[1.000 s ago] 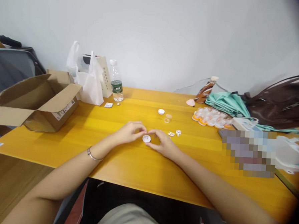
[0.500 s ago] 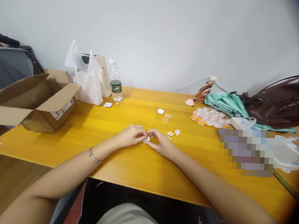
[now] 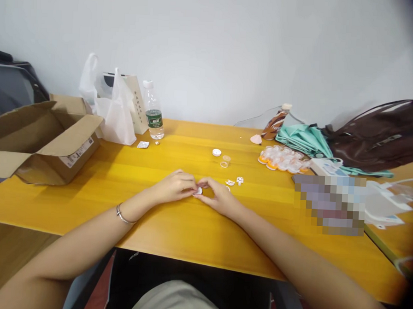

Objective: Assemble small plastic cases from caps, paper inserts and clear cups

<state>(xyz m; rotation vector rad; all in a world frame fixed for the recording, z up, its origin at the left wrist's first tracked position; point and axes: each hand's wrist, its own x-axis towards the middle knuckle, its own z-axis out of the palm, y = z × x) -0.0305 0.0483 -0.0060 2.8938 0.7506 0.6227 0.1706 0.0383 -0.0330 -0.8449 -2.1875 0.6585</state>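
Note:
Between the fingertips of both hands is a small white disc [image 3: 199, 190], partly covered by the fingers, just above or on the yellow table [image 3: 188, 229]. My left hand [image 3: 177, 188], with a bracelet on its wrist, pinches the disc's left side. My right hand [image 3: 218, 199] has thumb and forefinger curved around its right side. Right of the hands lie white cut-out pieces, one [image 3: 230, 183] beside another [image 3: 239, 180]. Beyond them are a small round white lid [image 3: 216, 152] and a little clear plastic cup [image 3: 226, 160] with a ring-like rim piece [image 3: 224, 164].
An opened cardboard box [image 3: 64, 151], a white plastic bag [image 3: 116, 117] and a water bottle [image 3: 155, 117] stand at left. At right are a brown drink bottle [image 3: 275, 123], orange-and-clear cups [image 3: 284, 159], green cloth [image 3: 299, 140], a dark bag [image 3: 376, 140] and a blurred-out flat item [image 3: 328, 204].
The camera view has shifted slightly, so most things sit further left in the picture. Both hands stay together at the white disc, with only small finger movement.

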